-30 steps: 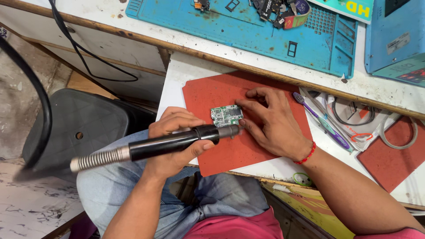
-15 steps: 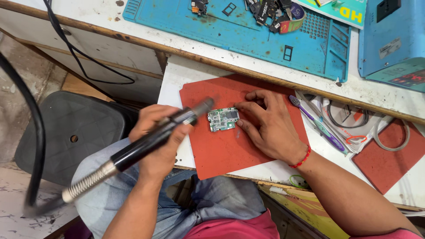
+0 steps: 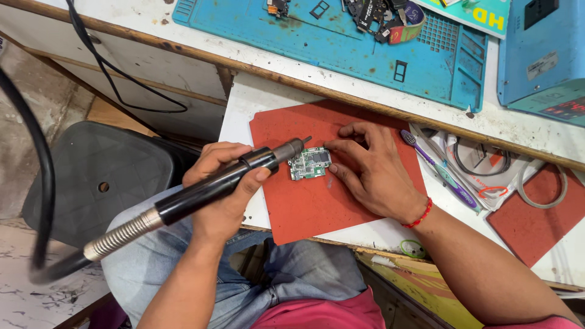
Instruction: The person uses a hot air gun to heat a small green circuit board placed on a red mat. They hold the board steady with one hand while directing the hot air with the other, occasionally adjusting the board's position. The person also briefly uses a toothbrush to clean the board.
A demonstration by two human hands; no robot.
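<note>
A: Fingers first. Left hand (image 3: 226,183)?
B: Wrapped tight round a black hot-air wand (image 3: 228,176), thumb along the barrel, nozzle tip just at the top left corner of the circuit board (image 3: 310,163).
A: Right hand (image 3: 373,172)?
B: Fingers (image 3: 341,146) spread, tips pressed on the board's right edge, pinning it flat.
A: Board location?
B: On the red mat (image 3: 304,207), near its middle, mat on a white shelf (image 3: 241,109).
A: Around that?
B: Purple toothbrush (image 3: 436,170) just right of the hand, blue mat (image 3: 341,49) on the bench above, wand's hose (image 3: 36,183) looping off left.
</note>
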